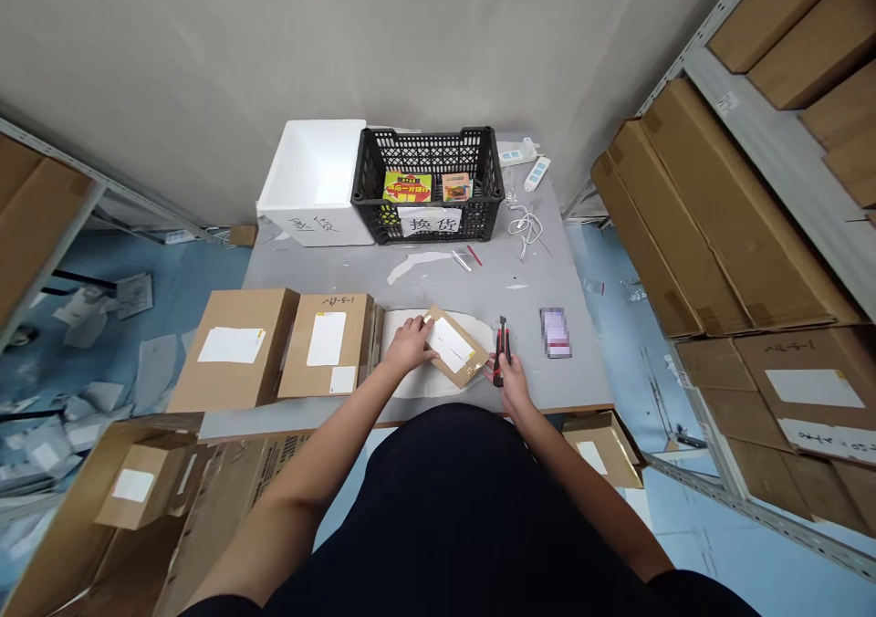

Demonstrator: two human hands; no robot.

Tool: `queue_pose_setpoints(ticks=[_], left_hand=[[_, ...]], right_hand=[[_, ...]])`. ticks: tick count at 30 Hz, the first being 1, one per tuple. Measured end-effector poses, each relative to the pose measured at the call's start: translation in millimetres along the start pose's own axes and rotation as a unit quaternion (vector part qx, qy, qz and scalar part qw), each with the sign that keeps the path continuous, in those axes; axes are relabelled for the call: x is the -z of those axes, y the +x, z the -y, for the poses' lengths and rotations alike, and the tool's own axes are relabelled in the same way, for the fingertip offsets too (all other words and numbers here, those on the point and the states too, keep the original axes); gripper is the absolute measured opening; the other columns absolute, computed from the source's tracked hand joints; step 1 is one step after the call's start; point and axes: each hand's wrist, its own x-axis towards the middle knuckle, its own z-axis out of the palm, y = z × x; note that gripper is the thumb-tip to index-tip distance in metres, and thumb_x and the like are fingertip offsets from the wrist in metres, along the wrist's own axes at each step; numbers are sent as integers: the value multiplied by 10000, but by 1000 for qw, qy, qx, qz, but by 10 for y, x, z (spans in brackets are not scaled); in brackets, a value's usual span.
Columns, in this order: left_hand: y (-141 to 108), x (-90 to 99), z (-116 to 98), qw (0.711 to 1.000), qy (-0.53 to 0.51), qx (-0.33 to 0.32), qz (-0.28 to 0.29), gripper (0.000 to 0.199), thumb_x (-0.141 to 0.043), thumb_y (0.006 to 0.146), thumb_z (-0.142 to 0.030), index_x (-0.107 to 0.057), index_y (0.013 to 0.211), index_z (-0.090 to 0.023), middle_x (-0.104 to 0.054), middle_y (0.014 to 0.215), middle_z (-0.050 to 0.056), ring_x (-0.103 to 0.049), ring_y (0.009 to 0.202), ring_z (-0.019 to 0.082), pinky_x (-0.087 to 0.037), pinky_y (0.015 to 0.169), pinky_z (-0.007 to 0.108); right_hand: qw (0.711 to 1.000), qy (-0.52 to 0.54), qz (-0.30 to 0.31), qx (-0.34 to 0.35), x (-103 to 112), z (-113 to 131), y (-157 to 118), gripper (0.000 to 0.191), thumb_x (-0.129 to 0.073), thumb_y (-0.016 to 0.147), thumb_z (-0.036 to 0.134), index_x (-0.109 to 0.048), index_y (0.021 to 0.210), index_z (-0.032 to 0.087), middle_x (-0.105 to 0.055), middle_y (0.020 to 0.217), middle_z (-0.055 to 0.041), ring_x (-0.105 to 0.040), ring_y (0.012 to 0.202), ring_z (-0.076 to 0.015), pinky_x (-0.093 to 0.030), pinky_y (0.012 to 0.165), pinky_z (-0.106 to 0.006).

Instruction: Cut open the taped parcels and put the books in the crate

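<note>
My left hand grips the left side of a small cardboard box, with fingers and thumb on it. The box lies at an angle, with a white label on its upper face. In my right hand is a red and black utility knife, its tip pointing away from me. Fingers of that hand are close to the box's right corner; whether they touch it I cannot tell. Under the box is a whitish patch on the grey table.
Two labelled cardboard boxes stand left, the nearer being a tan box. Behind are a white foam bin and a black crate holding colourful packs. A phone, a white cable and power strips lie right. Shelves flank the table.
</note>
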Motion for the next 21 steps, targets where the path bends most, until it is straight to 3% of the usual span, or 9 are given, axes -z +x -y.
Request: queue_pose_setpoints(ticks=[3, 6, 9, 11, 14, 17, 21], left_hand=[[-278, -74, -161, 996, 9, 84, -12, 824, -675, 763, -543, -351, 1428, -179, -474, 1297, 190, -473, 1157, 335, -444, 916, 430], [-507, -124, -281, 992, 16, 125, 5, 807, -659, 780, -542, -349, 1421, -162, -515, 1204, 186, -528, 1072, 314, -477, 857, 407], [-581, -139, -311, 989, 52, 139, 9, 865, -714, 730, -533, -340, 1430, -188, -489, 1292, 217, -506, 1148, 359, -464, 889, 477], [-524, -134, -288, 990, 81, 113, 5, 929, -764, 678, -514, -333, 1437, -197, -377, 1435, 254, -384, 1299, 420, -372, 986, 574], [-323, -112, -242, 995, 91, 2, 32, 1021, -797, 639, -480, -278, 1471, -195, -237, 1541, 252, -197, 1426, 420, -197, 1093, 611], [-93, -93, -240, 992, 74, -79, 71, 1087, -787, 633, -497, -208, 1502, -197, -236, 1550, 244, -187, 1443, 393, -152, 1119, 584], [71, -103, -289, 989, 58, -97, 92, 1133, -767, 623, -560, -183, 1515, -177, -217, 1558, 240, -177, 1445, 393, -143, 1125, 579]], right_hand=[[999, -1, 13, 29, -84, 163, 210, 518, -655, 722, 592, -504, 1082, 250, -658, 1134, -85, -659, 994, -228, -559, 689, -322], [998, -12, 52, 30, -146, 326, 443, 492, -685, 704, 561, -527, 1045, 244, -687, 1054, -64, -667, 948, -211, -555, 719, -325], [996, -11, 84, 25, -169, 415, 593, 466, -709, 686, 531, -544, 1008, 237, -698, 986, -48, -674, 883, -197, -552, 723, -326], [995, -18, 89, 29, -139, 430, 625, 463, -705, 689, 528, -550, 1008, 232, -696, 965, -45, -674, 838, -187, -551, 709, -319], [994, -59, 79, 36, 6, 393, 586, 492, -679, 706, 546, -555, 1053, 220, -683, 928, -37, -653, 716, -158, -540, 612, -284], [990, -114, 80, 39, 223, 305, 483, 564, -650, 733, 545, -543, 1170, 206, -662, 871, -19, -583, 563, -116, -459, 450, -228], [980, -163, 108, 23, 442, 194, 320, 711, -626, 765, 509, -440, 1380, 205, -644, 809, -1, -516, 472, -92, -370, 358, -198]])
